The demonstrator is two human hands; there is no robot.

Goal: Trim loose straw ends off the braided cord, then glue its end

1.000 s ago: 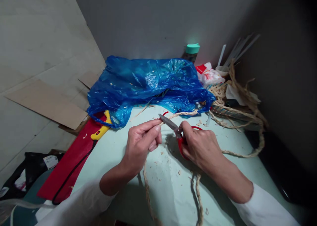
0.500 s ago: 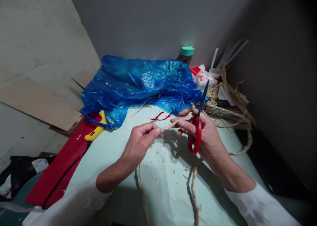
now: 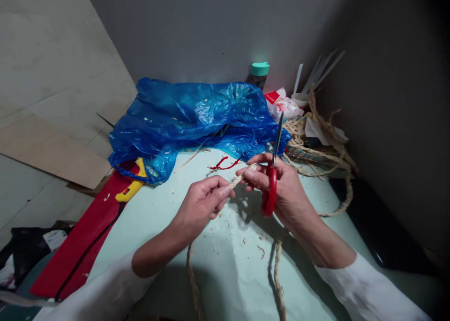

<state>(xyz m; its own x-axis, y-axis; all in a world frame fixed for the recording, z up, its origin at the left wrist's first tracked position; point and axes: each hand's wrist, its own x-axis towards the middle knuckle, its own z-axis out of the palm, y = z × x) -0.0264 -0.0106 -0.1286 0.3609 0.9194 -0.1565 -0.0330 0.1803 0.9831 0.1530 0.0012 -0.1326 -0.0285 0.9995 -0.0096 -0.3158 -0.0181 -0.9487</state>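
Between my two hands runs a short stretch of pale braided rope (image 3: 236, 182). My left hand (image 3: 202, 201) pinches it between thumb and fingertips. My right hand (image 3: 281, 187) has its thumb and fingers on the rope's other end. Red-handled scissors (image 3: 270, 192) also sit in my right hand, blades pointing up and away, the handle around the fingers. Two lengths of rope hang below, one under the left wrist and one rope length (image 3: 277, 279) under the right forearm. A curl of red yarn (image 3: 225, 164) lies just beyond the hands.
A crumpled blue plastic bag (image 3: 197, 119) covers the table's back. At left is a yellow-handled tool (image 3: 131, 187) with a black cord, on a red board (image 3: 75, 246). Back right hold a rope coil (image 3: 295, 129), a green-lidded jar (image 3: 259, 72) and a cup of white sticks (image 3: 298, 99).
My right hand has come a little closer to the left, and its thumb now presses on the rope's end. The scissors have shifted slightly left with it. The view has moved a little.
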